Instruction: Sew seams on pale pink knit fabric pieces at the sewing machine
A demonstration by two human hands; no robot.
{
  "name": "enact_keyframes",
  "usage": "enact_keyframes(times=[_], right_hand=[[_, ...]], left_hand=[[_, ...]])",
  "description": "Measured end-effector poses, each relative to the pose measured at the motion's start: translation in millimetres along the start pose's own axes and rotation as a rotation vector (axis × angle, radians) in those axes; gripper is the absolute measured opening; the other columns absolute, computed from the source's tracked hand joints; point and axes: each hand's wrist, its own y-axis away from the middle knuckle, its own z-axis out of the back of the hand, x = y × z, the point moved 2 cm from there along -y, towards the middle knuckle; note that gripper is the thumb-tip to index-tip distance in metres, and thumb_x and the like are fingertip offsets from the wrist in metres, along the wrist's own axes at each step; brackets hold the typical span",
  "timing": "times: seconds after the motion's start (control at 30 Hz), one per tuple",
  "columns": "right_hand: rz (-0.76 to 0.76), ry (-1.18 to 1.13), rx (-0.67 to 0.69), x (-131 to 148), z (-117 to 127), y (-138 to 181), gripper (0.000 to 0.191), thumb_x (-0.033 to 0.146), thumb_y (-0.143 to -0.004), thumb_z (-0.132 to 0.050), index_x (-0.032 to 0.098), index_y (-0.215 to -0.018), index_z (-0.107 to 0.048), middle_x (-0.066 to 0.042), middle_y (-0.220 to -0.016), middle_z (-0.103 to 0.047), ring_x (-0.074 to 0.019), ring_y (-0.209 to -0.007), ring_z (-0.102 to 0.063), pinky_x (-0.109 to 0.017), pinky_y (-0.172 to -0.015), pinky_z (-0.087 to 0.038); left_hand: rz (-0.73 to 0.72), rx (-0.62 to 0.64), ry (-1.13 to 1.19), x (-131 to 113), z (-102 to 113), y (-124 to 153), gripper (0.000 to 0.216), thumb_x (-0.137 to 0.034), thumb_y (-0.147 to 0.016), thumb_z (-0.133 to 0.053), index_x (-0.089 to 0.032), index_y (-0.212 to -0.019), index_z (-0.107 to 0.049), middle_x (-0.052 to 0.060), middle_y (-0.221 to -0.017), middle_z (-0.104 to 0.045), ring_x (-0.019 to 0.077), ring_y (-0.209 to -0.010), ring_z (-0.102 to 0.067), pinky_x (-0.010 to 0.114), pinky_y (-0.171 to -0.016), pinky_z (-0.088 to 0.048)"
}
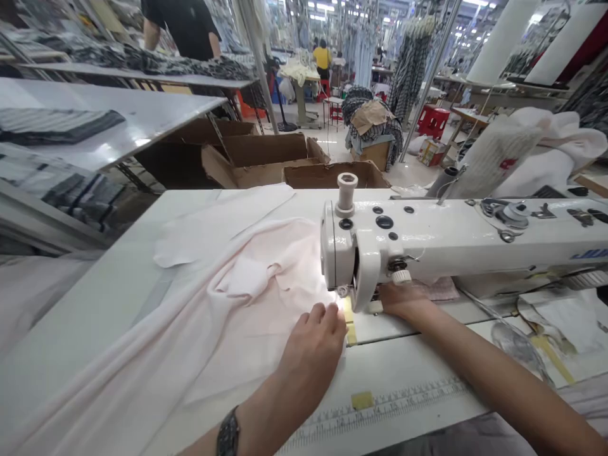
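Observation:
A white sewing machine [456, 234] stands on the table, its needle area lit. Pale pink fabric [266, 304] spreads in loose folds left of the machine head and runs down toward the lower left. My left hand [316, 339] has its bent fingers close together on the fabric's edge, right by the needle area; a dark watch [228, 434] is on that wrist. My right hand [401, 299] reaches in under the machine arm, and its fingers are hidden behind the head. A piece of pinkish cloth [439, 289] lies just beyond it.
A printed ruler strip [380, 408] runs along the table's front, with yellow tape [362, 400] on it. Cardboard boxes [266, 152] stand behind the table. Thread cones [503, 44] are at the upper right. A person [185, 25] stands beyond the left tables.

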Motion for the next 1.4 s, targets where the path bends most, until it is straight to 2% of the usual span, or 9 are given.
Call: enact_keyframes(times=[0.17, 0.3, 0.43, 0.57, 0.77, 1.0, 1.17, 1.27, 1.4], right_hand=[[-0.03, 0.008, 0.191, 5, 9, -2, 0.028, 0.013, -0.089, -0.048, 0.014, -0.105, -0.071, -0.013, -0.1, -0.073, -0.0257, -0.095, -0.065, -0.039, -0.091, -0.044], [-0.036, 0.031, 0.245, 9, 16, -3, 0.024, 0.007, -0.085, -0.049, 0.01, -0.087, -0.072, -0.014, -0.091, -0.073, -0.0242, -0.083, -0.066, -0.036, -0.08, -0.048], [0.01, 0.071, 0.223, 21, 16, 13, 0.026, 0.003, -0.085, -0.047, 0.011, -0.086, -0.071, -0.011, -0.076, -0.071, -0.0195, -0.066, -0.063, -0.031, -0.063, -0.048], [0.092, 0.118, 0.147, 35, 7, 34, 0.025, -0.003, -0.08, -0.05, 0.012, -0.084, -0.069, -0.009, -0.07, -0.067, -0.0165, -0.06, -0.059, -0.029, -0.057, -0.044], [0.088, 0.101, 0.016, 34, -16, 34, 0.021, -0.002, -0.077, -0.052, 0.013, -0.064, -0.059, -0.005, -0.06, -0.059, -0.013, -0.054, -0.05, -0.024, -0.05, -0.037], [-0.034, 0.106, -0.115, 25, -15, 41, 0.024, 0.012, -0.083, -0.049, 0.015, -0.102, -0.063, -0.009, -0.082, -0.066, -0.0207, -0.074, -0.061, -0.029, -0.061, -0.05], [-0.18, -0.037, 0.003, 14, -7, 41, 0.044, 0.007, -0.084, -0.042, 0.015, -0.125, -0.055, -0.015, -0.113, -0.064, -0.022, -0.09, -0.064, -0.03, -0.073, -0.052], [-0.195, -0.025, 0.023, 11, -2, 37, 0.037, 0.006, -0.088, -0.04, 0.016, -0.117, -0.061, -0.014, -0.104, -0.066, -0.0217, -0.078, -0.064, -0.031, -0.067, -0.05], [-0.178, 0.021, 0.049, 21, 7, 53, 0.034, 0.009, -0.094, -0.036, 0.014, -0.117, -0.061, -0.011, -0.085, -0.065, -0.0206, -0.065, -0.06, -0.029, -0.056, -0.042]], left_hand=[[0.004, -0.022, 0.012, 1, 0, 0, 0.022, -0.004, -0.088, -0.044, -0.012, -0.099, -0.061, 0.013, -0.1, -0.064, 0.0259, -0.084, -0.06, 0.038, -0.064, -0.053], [-0.011, -0.003, 0.01, 3, -2, 1, 0.029, 0.002, -0.083, -0.043, -0.012, -0.101, -0.061, 0.014, -0.107, -0.064, 0.0264, -0.09, -0.06, 0.039, -0.068, -0.053], [-0.069, 0.017, 0.072, 30, 0, -7, 0.036, 0.004, -0.077, -0.048, -0.013, -0.107, -0.058, 0.011, -0.107, -0.064, 0.0264, -0.099, -0.06, 0.041, -0.083, -0.054], [-0.208, 0.005, 0.171, 61, 2, -15, 0.025, -0.003, -0.088, -0.047, -0.017, -0.106, -0.058, 0.009, -0.107, -0.064, 0.0236, -0.105, -0.06, 0.04, -0.092, -0.052], [-0.245, -0.089, 0.253, 71, -5, -16, 0.029, -0.004, -0.095, -0.034, -0.016, -0.099, -0.06, 0.011, -0.107, -0.063, 0.0235, -0.106, -0.06, 0.044, -0.093, -0.052], [-0.207, -0.108, 0.217, 74, -13, -13, 0.023, -0.007, -0.094, -0.042, -0.016, -0.103, -0.06, 0.009, -0.108, -0.064, 0.0236, -0.109, -0.059, 0.045, -0.099, -0.048], [-0.172, -0.041, 0.145, 69, -14, -12, 0.024, -0.008, -0.092, -0.047, -0.019, -0.11, -0.059, 0.009, -0.119, -0.06, 0.0245, -0.119, -0.053, 0.044, -0.105, -0.044], [-0.117, -0.03, 0.101, 67, -12, -15, 0.03, -0.001, -0.087, -0.048, -0.02, -0.108, -0.06, 0.007, -0.114, -0.062, 0.0216, -0.113, -0.057, 0.038, -0.101, -0.047], [0.053, -0.032, 0.008, 75, 1, 6, 0.037, 0.005, -0.082, -0.043, -0.014, -0.109, -0.061, 0.013, -0.11, -0.064, 0.027, -0.107, -0.059, 0.046, -0.095, -0.048]])
